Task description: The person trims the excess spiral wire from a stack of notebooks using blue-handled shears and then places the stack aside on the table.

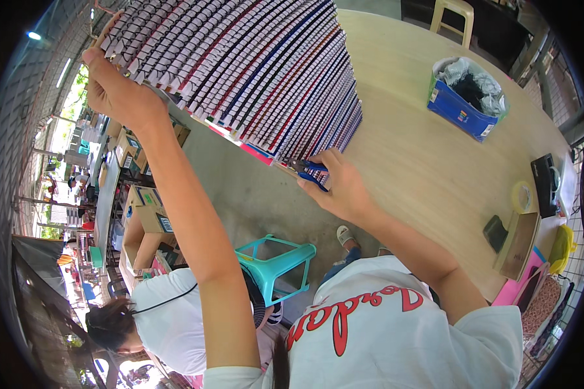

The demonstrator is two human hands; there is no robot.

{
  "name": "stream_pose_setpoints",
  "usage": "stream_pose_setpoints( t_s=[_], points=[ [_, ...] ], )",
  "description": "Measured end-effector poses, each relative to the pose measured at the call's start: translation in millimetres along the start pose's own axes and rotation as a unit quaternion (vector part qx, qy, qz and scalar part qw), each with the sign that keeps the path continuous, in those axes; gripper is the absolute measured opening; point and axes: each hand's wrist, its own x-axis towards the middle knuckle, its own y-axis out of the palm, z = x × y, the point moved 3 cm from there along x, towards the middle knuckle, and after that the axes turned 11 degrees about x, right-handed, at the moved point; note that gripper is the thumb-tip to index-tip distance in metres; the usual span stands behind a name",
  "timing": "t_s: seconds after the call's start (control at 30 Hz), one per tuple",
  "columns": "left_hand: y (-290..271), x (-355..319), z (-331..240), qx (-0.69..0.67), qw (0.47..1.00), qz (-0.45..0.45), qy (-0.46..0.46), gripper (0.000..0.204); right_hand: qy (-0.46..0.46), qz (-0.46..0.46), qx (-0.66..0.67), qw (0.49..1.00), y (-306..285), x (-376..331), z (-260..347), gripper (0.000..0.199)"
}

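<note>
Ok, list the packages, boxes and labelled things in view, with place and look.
Blue box: far right on table, green rim, small coloured label, grey stuff inside.
Cardboard cartons: left, on the floor below the table edge, brown with blue-white labels.
Black device: right table edge, boxy.

wood table [409,149], notebook stack [266,71], blue bin [464,97]

The big stack of notebooks [253,71] fills the near edge of the wooden table [422,162] and blocks the way there. To its right the tabletop is bare and open, up to the blue box [464,97] and the tape roll [522,196].
</note>
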Motion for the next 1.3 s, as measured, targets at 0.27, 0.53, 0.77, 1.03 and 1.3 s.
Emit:
stream_pose_setpoints(
  t_s=[0.27, 0.53, 0.77, 1.03, 1.3],
  points=[
    [1, -6, -6, 0.021, 1.000, -0.005, -0.009, 0.051, 0.281, 0.086, 0.215, 0.931, 8, 1, -29, 0.032],
    [3, -7, -8, 0.021, 1.000, -0.014, -0.009, 0.050, 0.090, 0.027, 0.050, 0.994, -3, -8, -13, 0.032],
    [4, -6, -7, -0.001, 1.000, 0.007, 0.002, 0.048, 0.244, 0.078, 0.120, 0.959, 5, -8, -30, 0.035],
    [1, -5, -7, 0.018, 1.000, 0.000, 0.000, 0.047, 0.132, 0.052, 0.058, 0.988, -2, -17, -24, 0.034],
    [2, -5, -5, 0.004, 1.000, -0.010, -0.013, 0.043, -0.001, 0.021, -0.065, 0.998, 3, -21, -22, 0.034]
  ],
)
